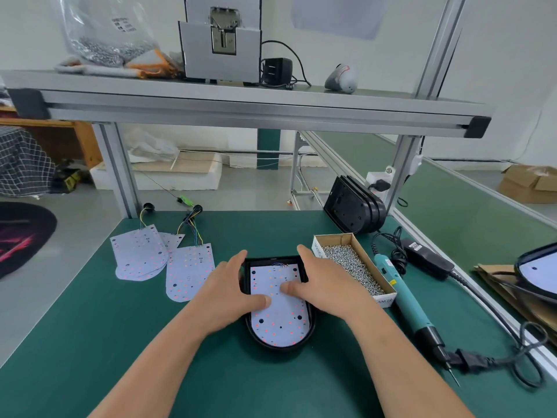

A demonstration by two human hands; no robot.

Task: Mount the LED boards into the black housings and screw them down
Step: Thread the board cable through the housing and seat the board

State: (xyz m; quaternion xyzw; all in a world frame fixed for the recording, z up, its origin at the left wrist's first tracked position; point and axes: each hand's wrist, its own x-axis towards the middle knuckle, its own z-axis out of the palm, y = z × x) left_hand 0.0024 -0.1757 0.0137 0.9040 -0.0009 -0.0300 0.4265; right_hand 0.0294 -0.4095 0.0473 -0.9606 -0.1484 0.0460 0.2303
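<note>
A black housing (312,330) lies on the green mat in front of me, with a white LED board (281,322) sitting inside it. My left hand (229,291) rests on the housing's left side, its thumb pressing the board. My right hand (325,285) covers the right side, its thumb pressing the board too. Both hands' fingers reach over the housing's far rim. Loose LED boards with coloured wires (190,270) and a further pile of them (138,251) lie to the left. A cardboard box of screws (352,263) stands right of the housing, with a teal electric screwdriver (410,300) beside it.
Stacked black housings (354,205) lean at the back right. A black power adapter (428,257) and cables lie right of the screwdriver. An aluminium shelf (241,107) overhead carries a screw feeder, a bag of screws and gloves. A conveyor belt runs along the right.
</note>
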